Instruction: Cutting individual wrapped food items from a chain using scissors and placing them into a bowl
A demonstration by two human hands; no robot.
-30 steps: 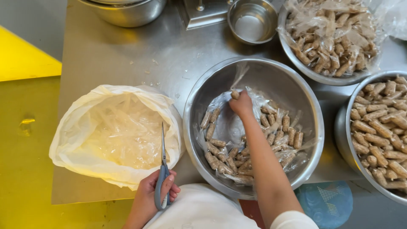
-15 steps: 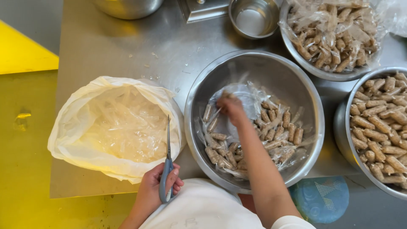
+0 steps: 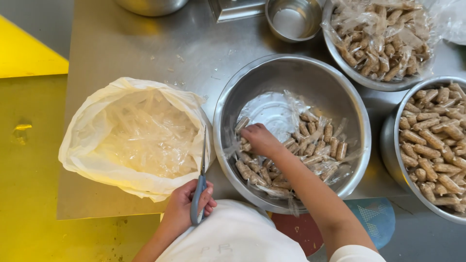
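Scissors (image 3: 199, 180) stay gripped, blades shut, in my left hand (image 3: 186, 207) beside the middle bowl (image 3: 296, 68), while my right hand (image 3: 260, 139), fingers curled onto wrapped sausages (image 3: 310, 145) inside it, should pinch one packet cleanly.

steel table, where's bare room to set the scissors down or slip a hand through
The steel table is bare beyond the white bag, left of the small steel cup and the middle bowl. The right side is crowded: three bowls nearly rim to rim. The left hand holds the scissors; the right hand is in the middle bowl.
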